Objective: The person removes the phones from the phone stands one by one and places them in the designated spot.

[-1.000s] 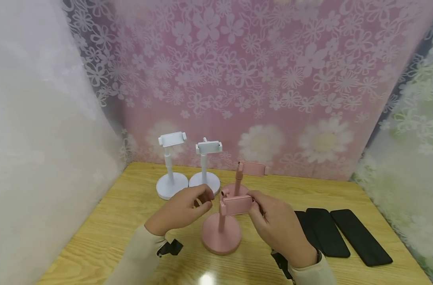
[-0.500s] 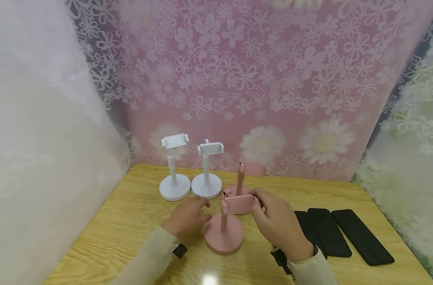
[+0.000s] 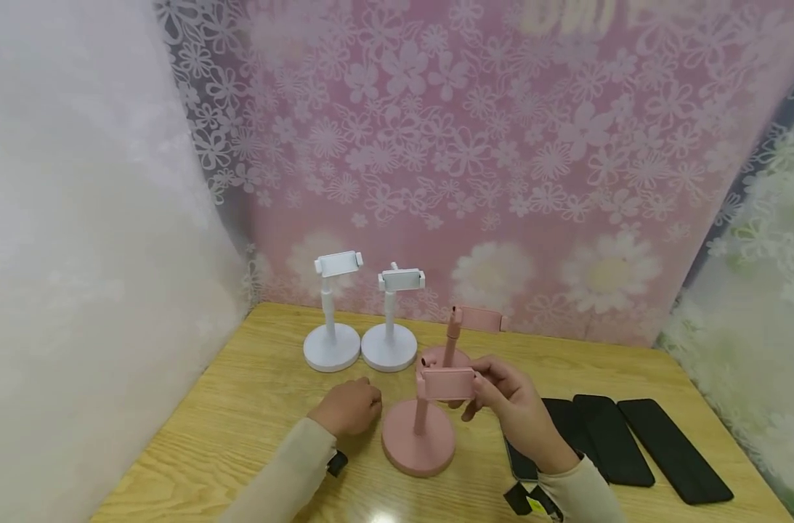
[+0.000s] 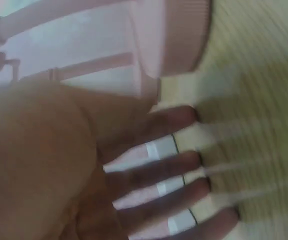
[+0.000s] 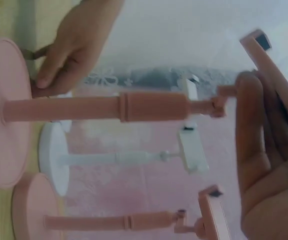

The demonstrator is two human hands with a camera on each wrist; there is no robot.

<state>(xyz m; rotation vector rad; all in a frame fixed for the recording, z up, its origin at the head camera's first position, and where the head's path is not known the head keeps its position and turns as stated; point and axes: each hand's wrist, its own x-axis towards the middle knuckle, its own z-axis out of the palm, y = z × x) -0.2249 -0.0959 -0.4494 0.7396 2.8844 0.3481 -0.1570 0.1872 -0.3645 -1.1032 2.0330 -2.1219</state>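
Observation:
A pink phone stand (image 3: 419, 443) with a round base stands upright on the table, its phone clamp (image 3: 449, 384) facing me. My right hand (image 3: 521, 414) holds the clamp's right end, thumb in front and fingers behind; in the right wrist view the fingers (image 5: 251, 115) reach behind the clamp. My left hand (image 3: 349, 408) is low at the left of the base. The left wrist view shows its fingers (image 4: 154, 167) extended and spread, tips close to the tabletop; whether they touch the base I cannot tell.
Behind stand a second pink phone stand (image 3: 480, 319) and two white phone stands, the left one (image 3: 331, 347) beside the right one (image 3: 389, 347). Several flat black phones (image 3: 674, 450) lie at the right, partly under my right forearm. A flowered curtain (image 3: 436, 181) hangs behind the wooden table (image 3: 194, 443).
My left hand has come down from beside the clamp to the left of the base. My right hand stays at the clamp, its fingers spreading further behind it. The view has shifted slightly.

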